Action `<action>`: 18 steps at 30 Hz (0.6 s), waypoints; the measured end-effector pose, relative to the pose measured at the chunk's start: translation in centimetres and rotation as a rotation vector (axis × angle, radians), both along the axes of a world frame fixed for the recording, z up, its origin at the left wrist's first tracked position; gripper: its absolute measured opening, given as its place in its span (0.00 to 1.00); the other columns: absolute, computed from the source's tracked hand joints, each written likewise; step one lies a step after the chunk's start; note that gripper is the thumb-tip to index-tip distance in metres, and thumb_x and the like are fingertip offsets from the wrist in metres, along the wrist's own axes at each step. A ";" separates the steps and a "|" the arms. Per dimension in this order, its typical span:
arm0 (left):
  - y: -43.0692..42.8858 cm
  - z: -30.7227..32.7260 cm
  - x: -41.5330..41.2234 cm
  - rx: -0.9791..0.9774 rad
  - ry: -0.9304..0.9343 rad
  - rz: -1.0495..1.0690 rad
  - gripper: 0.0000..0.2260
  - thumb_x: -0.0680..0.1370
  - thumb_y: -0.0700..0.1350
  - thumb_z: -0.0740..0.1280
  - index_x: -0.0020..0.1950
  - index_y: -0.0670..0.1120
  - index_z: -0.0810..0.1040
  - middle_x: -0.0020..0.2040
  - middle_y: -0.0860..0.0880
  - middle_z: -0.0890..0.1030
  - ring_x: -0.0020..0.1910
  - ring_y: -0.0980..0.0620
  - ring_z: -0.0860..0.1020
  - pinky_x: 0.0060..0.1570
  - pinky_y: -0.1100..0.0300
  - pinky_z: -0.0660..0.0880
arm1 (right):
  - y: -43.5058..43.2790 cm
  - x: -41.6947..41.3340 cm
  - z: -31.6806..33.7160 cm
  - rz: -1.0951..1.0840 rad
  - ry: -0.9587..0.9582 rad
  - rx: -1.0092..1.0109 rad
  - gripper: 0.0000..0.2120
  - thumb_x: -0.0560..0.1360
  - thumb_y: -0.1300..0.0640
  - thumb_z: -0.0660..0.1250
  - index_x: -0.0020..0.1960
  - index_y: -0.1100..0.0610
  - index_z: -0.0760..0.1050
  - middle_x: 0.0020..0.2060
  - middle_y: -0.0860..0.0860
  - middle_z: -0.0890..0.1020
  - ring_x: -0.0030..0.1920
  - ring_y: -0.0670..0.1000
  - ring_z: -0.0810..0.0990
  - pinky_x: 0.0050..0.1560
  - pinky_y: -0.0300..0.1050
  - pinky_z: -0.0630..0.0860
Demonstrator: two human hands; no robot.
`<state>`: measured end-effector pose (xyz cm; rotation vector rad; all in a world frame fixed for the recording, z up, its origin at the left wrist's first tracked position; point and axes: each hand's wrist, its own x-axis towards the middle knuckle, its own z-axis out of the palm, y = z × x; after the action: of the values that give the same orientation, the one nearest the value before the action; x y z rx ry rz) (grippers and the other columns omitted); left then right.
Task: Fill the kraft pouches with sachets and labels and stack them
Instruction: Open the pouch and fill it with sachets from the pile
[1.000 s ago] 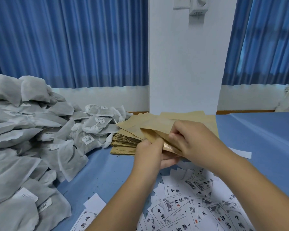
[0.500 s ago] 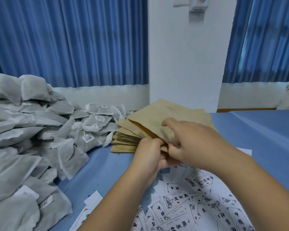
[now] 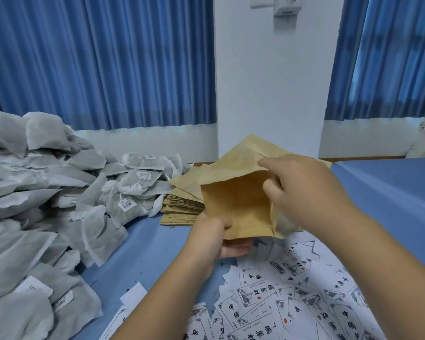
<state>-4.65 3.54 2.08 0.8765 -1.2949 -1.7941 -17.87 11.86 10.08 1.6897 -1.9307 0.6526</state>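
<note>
Holding one kraft pouch point(image 3: 236, 207) up above the tabletop point(image 3: 145, 256), the left grip point(image 3: 210, 239) pinches its near bottom edge while the right grip point(image 3: 304, 192) is clenched on the far side of the mouth, pulling it wide. The pouch looks empty; nothing shows inside. It hangs just in front of the stack of flat pouches point(image 3: 182, 207), with the heap of grey sachets point(image 3: 59, 192) to the left and loose printed labels point(image 3: 280, 303) spread underneath.

Trouble likely starts when one grip lets go to fetch a sachet: held by one side only, the thin paper mouth could fall closed and need reopening. Pulling too hard could split a side seam. The sachets look soft and bulky, so one may catch on the lip and crumple it. The labels overlap, so two could lift together. The heap leans close to the stack and could slide onto it
</note>
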 end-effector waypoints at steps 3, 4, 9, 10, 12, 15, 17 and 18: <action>-0.4 -0.1 0.2 0.033 0.021 0.058 0.16 0.78 0.32 0.57 0.62 0.46 0.71 0.54 0.38 0.80 0.37 0.40 0.84 0.32 0.53 0.80 | -0.2 -0.1 -0.1 0.001 -0.044 0.022 0.14 0.72 0.58 0.59 0.53 0.56 0.78 0.44 0.51 0.79 0.46 0.57 0.77 0.45 0.51 0.76; -0.5 0.0 0.1 0.019 0.034 0.087 0.17 0.77 0.32 0.57 0.62 0.46 0.71 0.55 0.39 0.80 0.39 0.41 0.83 0.31 0.54 0.79 | -0.3 0.1 -0.3 0.024 -0.056 0.049 0.13 0.72 0.58 0.58 0.53 0.56 0.78 0.44 0.51 0.79 0.47 0.57 0.77 0.46 0.51 0.76; -0.1 0.4 -0.1 -0.221 -0.067 0.165 0.15 0.73 0.37 0.66 0.56 0.52 0.76 0.42 0.49 0.83 0.36 0.53 0.81 0.28 0.62 0.75 | -0.8 0.8 -0.9 0.135 -0.073 0.148 0.14 0.73 0.61 0.58 0.55 0.59 0.77 0.44 0.54 0.79 0.47 0.56 0.77 0.47 0.50 0.75; 0.1 0.6 -0.2 -0.263 -0.105 0.167 0.14 0.72 0.38 0.67 0.53 0.53 0.76 0.40 0.49 0.82 0.35 0.53 0.80 0.27 0.63 0.75 | -0.7 0.7 -0.9 0.139 -0.069 0.137 0.14 0.73 0.61 0.58 0.55 0.59 0.77 0.43 0.54 0.79 0.47 0.56 0.76 0.47 0.50 0.74; 0.4 0.6 -0.4 -0.252 -0.102 0.172 0.12 0.71 0.39 0.66 0.51 0.52 0.76 0.39 0.48 0.81 0.35 0.51 0.78 0.26 0.63 0.74 | -0.5 0.5 -0.7 0.157 -0.076 0.093 0.15 0.72 0.62 0.59 0.56 0.58 0.77 0.41 0.52 0.79 0.45 0.54 0.76 0.46 0.49 0.74; 0.5 0.7 -0.2 -0.059 0.049 0.191 0.13 0.75 0.31 0.61 0.51 0.46 0.76 0.40 0.46 0.80 0.34 0.49 0.76 0.25 0.64 0.72 | 0.4 0.4 0.0 0.221 -0.171 -0.001 0.22 0.71 0.65 0.62 0.62 0.49 0.78 0.31 0.40 0.73 0.38 0.40 0.72 0.40 0.34 0.69; 0.6 1.0 0.0 0.037 0.143 0.194 0.14 0.75 0.28 0.60 0.53 0.43 0.76 0.42 0.43 0.80 0.34 0.48 0.76 0.25 0.64 0.72 | 1.0 0.5 0.6 0.262 -0.240 -0.072 0.24 0.70 0.67 0.63 0.60 0.48 0.80 0.26 0.37 0.73 0.36 0.33 0.73 0.38 0.26 0.66; 0.6 1.3 0.0 0.056 0.173 0.196 0.14 0.75 0.28 0.60 0.54 0.42 0.76 0.43 0.42 0.81 0.34 0.48 0.76 0.26 0.63 0.73 | 1.2 0.7 0.8 0.276 -0.272 -0.096 0.23 0.69 0.68 0.63 0.58 0.48 0.81 0.28 0.34 0.75 0.36 0.32 0.73 0.38 0.24 0.66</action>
<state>-4.61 4.18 3.33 0.8284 -1.0177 -1.7169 -17.17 13.04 10.86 1.9045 -1.8183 1.1126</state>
